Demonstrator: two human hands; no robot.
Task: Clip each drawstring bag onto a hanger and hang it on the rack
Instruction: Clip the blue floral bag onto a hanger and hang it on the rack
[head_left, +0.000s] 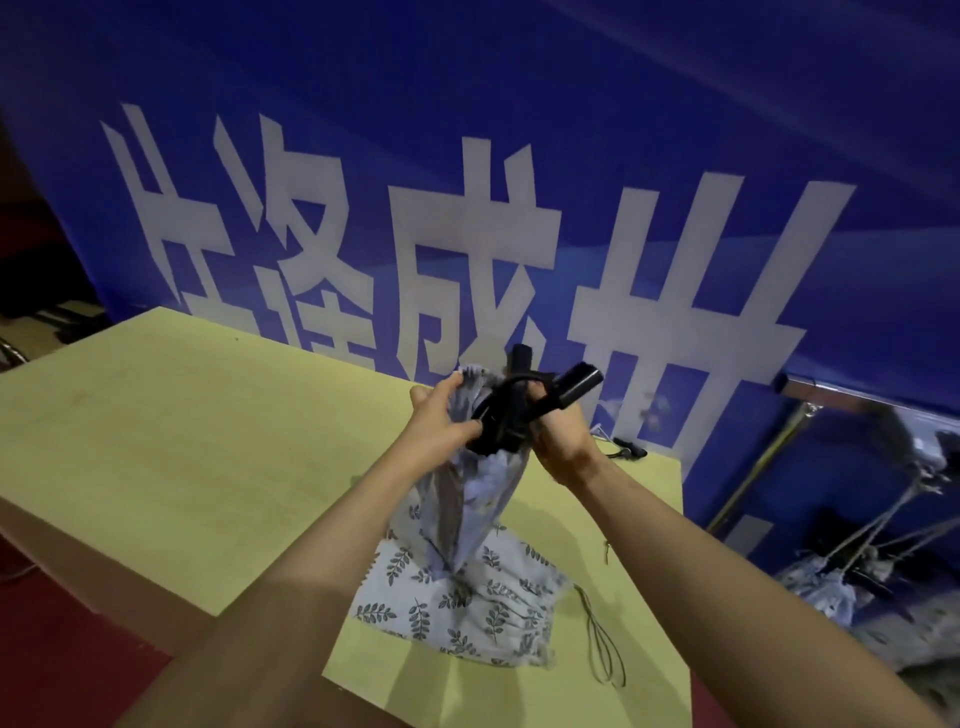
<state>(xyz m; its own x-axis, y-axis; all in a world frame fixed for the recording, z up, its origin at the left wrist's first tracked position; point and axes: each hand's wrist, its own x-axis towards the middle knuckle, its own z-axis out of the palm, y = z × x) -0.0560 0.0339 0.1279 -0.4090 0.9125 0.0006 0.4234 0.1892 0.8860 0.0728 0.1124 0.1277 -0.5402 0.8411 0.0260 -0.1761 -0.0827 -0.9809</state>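
Blue banner (519, 156) with large white characters fills the background behind a pale yellow-green table (182, 441), and at the right edge a metal rack (769, 457) carries blurred pale bags. On the table lies a leaf-print drawstring bag (467, 603), while a second one, the held bag (467, 509), hangs above it. The left hand (441, 423) pinches that bag's gathered top and the right hand (563, 441) grips a black clip hanger (524, 400) pressed against it.
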